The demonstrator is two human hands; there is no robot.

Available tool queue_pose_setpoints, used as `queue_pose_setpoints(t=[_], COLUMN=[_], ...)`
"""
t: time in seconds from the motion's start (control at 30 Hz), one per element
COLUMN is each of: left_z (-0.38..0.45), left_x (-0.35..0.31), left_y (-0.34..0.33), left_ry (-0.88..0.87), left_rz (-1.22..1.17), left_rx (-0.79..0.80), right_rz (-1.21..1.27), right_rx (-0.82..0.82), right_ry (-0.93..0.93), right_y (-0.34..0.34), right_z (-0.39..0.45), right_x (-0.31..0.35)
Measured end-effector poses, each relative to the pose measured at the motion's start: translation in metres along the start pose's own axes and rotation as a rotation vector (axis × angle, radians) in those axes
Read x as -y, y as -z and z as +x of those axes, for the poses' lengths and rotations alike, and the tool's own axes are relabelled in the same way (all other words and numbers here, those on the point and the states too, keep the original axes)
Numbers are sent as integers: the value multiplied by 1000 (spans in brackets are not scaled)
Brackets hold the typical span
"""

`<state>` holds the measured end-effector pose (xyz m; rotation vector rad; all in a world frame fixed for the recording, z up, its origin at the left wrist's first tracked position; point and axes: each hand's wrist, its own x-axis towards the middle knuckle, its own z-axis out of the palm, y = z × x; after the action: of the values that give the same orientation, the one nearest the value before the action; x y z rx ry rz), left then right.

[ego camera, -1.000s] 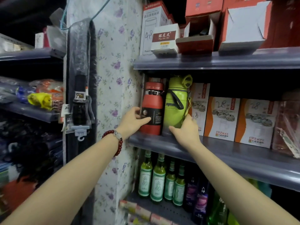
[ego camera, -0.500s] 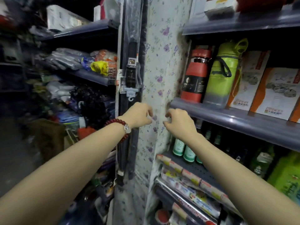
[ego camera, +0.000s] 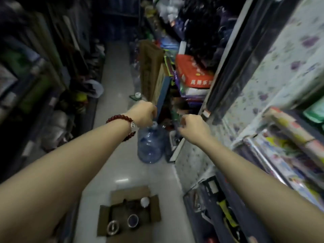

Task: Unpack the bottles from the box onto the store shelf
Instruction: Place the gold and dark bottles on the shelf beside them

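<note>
An open cardboard box (ego camera: pixel 154 207) lies on the floor at the bottom centre. Inside it I see the tops of three bottles: a white cap (ego camera: pixel 144 201) and two metal-rimmed lids (ego camera: pixel 132 220), (ego camera: pixel 113 227). My left hand (ego camera: pixel 142 113), with a red bead bracelet at the wrist, hangs in the air well above the box, fingers loosely curled, holding nothing. My right hand (ego camera: pixel 192 128) is beside it, also loosely curled and empty. The store shelf (ego camera: pixel 273 132) runs along the right edge.
A large blue water jug (ego camera: pixel 150 144) stands on the aisle floor beyond my hands. Stacked goods, an orange sack (ego camera: pixel 192 71) and a tall brown carton (ego camera: pixel 149 67) crowd the right side. Dark shelving lines the left. The pale tiled floor (ego camera: pixel 114 71) runs down the middle.
Both hands have let go of the red and green bottles on the shelf and drawn back. My view has swung left and down to the aisle floor and the box.
</note>
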<state>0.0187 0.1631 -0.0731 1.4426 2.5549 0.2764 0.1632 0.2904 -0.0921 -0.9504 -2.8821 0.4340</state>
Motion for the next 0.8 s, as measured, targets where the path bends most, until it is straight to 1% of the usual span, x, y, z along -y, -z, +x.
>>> queue_pose_setpoints(t=[0.17, 0.3, 0.53, 0.67, 0.8], left_z=[-25, -42, -73, -90, -110], left_x=[57, 107, 177, 215, 240], left_y=[-80, -167, -332, -429, -514], left_ry=[112, 199, 292, 373, 436], left_rz=[-54, -131, -226, -309, -377], left_rx=[140, 250, 343, 372, 382], right_rz=[36, 115, 182, 255, 320], right_rx=[155, 237, 319, 350, 398], right_ry=[29, 44, 7, -24, -53], right_y=[-118, -212, -383, -483, -573], right_z=[-2, -9, -32, -56, -87], right_x=[11, 12, -11, -38, -62])
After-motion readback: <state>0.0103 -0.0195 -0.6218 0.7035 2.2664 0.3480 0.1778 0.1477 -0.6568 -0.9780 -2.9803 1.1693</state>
